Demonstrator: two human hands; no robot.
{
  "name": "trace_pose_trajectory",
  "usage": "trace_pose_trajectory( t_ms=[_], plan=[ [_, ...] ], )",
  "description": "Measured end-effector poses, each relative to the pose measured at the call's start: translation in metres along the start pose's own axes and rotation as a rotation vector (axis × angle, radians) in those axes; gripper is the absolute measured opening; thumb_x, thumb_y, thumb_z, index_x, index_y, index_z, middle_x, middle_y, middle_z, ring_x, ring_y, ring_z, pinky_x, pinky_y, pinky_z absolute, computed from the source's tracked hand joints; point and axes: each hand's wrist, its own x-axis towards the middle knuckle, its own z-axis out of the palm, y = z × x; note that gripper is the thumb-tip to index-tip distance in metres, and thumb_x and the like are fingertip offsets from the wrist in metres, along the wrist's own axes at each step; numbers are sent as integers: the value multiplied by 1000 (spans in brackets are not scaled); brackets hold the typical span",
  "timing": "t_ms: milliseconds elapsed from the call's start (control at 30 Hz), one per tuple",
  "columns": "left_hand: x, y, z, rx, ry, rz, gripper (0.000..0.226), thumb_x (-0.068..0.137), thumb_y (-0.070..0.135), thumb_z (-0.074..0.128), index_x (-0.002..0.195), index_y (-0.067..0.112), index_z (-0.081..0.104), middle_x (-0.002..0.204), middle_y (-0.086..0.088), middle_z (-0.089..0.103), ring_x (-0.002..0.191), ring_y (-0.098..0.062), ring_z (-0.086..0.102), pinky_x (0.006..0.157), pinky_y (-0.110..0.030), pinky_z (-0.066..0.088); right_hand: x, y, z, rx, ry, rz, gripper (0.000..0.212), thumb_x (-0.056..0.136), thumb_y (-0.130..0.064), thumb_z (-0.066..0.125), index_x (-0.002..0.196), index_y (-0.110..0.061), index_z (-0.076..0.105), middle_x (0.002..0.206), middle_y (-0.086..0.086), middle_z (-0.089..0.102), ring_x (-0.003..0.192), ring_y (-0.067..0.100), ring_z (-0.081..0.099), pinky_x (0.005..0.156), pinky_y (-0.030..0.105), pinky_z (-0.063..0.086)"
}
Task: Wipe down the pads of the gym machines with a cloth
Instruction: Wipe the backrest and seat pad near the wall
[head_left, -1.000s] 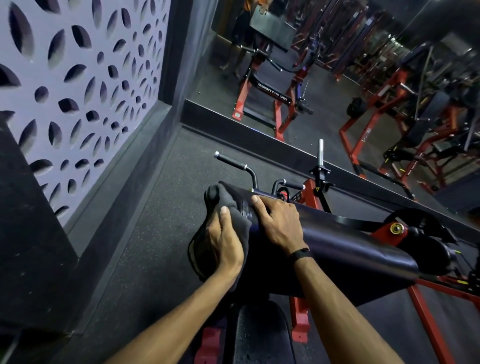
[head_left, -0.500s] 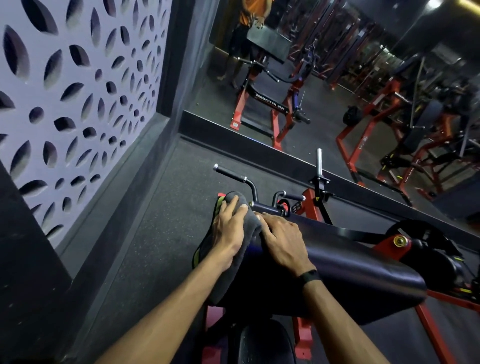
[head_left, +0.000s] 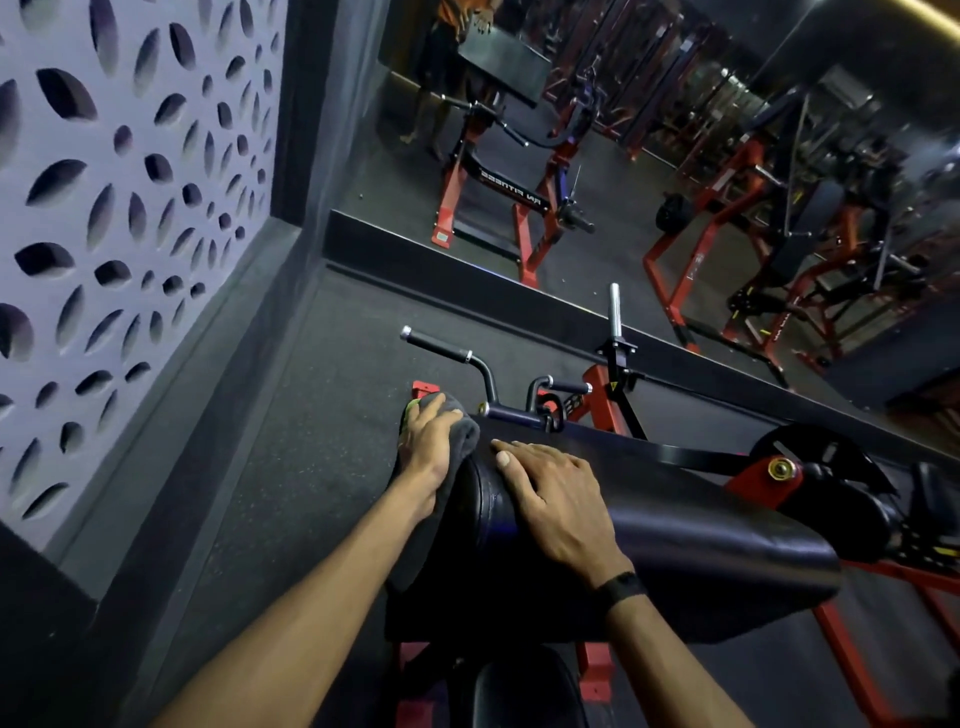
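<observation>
A long black arm pad (head_left: 691, 525) of a red-framed gym machine slopes across the lower middle of the view. My left hand (head_left: 428, 441) presses a dark grey cloth (head_left: 465, 431) against the pad's upper left end, fingers laid flat over the cloth. The cloth drapes down the pad's left edge under my wrist. My right hand (head_left: 556, 499) rests flat on top of the pad just right of the cloth, fingers spread, with a black band on the wrist.
Black handlebars (head_left: 447, 351) and a chrome peg (head_left: 614, 312) rise behind the pad. A black seat (head_left: 524, 691) sits below it. A patterned wall (head_left: 119, 208) runs along the left; a mirror (head_left: 623, 156) ahead reflects red machines. Dark rubber floor (head_left: 291, 415) lies between.
My left hand has slid the cloth up from the pad's left side to its upper left corner. My right hand has stayed on top of the pad.
</observation>
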Motion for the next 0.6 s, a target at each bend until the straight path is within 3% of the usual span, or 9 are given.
trace_pose_trajectory(
  t_ms=[67, 167, 233, 333, 367, 433, 467, 533, 600],
  plan=[
    [8, 1, -1, -21, 12, -17, 22, 57, 38, 64, 76, 27, 66, 95, -3, 59, 88, -21, 57, 84, -41, 42, 0, -1, -1, 3, 1, 2, 73, 94, -67, 12, 136, -34, 61, 139, -15, 60, 133, 2, 47, 112, 43, 34],
    [24, 0, -3, -40, -66, -136, 54, 69, 33, 64, 122, 18, 64, 121, -6, 64, 110, -27, 62, 102, -47, 49, -1, -2, -1, -5, -19, 21, 74, 93, -68, 9, 138, -36, 58, 142, -15, 58, 135, 1, 45, 114, 42, 30],
    [46, -10, -6, -48, -88, -209, 65, 70, 31, 68, 132, 16, 58, 128, -9, 63, 116, -29, 61, 105, -52, 48, -1, -1, 0, -21, -20, 33, 74, 92, -69, 9, 139, -38, 57, 143, -15, 57, 136, 0, 43, 115, 41, 29],
    [95, -45, -7, 66, -39, -239, 66, 53, 32, 74, 110, 2, 64, 119, -29, 64, 99, -35, 67, 89, -37, 48, -1, -1, 0, -23, -20, 41, 74, 92, -68, 9, 139, -39, 58, 143, -16, 57, 137, -1, 42, 115, 39, 27],
    [99, -42, -7, 89, -24, -237, 56, 54, 31, 72, 99, -1, 65, 108, -31, 65, 91, -38, 69, 79, -32, 46, -1, -2, 0, -22, -22, 40, 73, 92, -68, 9, 139, -39, 57, 143, -16, 57, 137, -2, 42, 115, 38, 26],
    [129, -60, -8, 122, 10, -248, 20, 63, 22, 66, 76, 7, 70, 75, -20, 67, 69, -28, 68, 65, -26, 44, -1, -2, 0, -26, -27, 34, 73, 92, -68, 9, 139, -39, 57, 143, -17, 56, 137, -3, 41, 115, 36, 26],
    [129, -54, -11, 154, 27, -250, 15, 62, 23, 63, 68, 11, 70, 69, -15, 65, 66, -24, 63, 65, -28, 44, -1, -3, 1, -28, -27, 33, 73, 92, -68, 9, 139, -38, 57, 143, -17, 56, 136, -3, 42, 115, 36, 25],
    [126, -38, -11, 169, 32, -255, 18, 58, 28, 62, 65, 13, 71, 77, -17, 69, 73, -23, 60, 71, -35, 47, -1, -2, 1, -25, -16, 34, 73, 92, -67, 10, 138, -38, 59, 142, -17, 57, 135, -2, 43, 114, 35, 26],
    [128, -29, -12, 238, 1, -244, 8, 77, 22, 64, 78, 14, 67, 84, -11, 67, 81, -22, 59, 82, -36, 52, 0, -2, 1, -11, -7, 29, 72, 93, -66, 12, 136, -36, 61, 139, -18, 59, 133, -2, 44, 113, 35, 26]
  ],
)
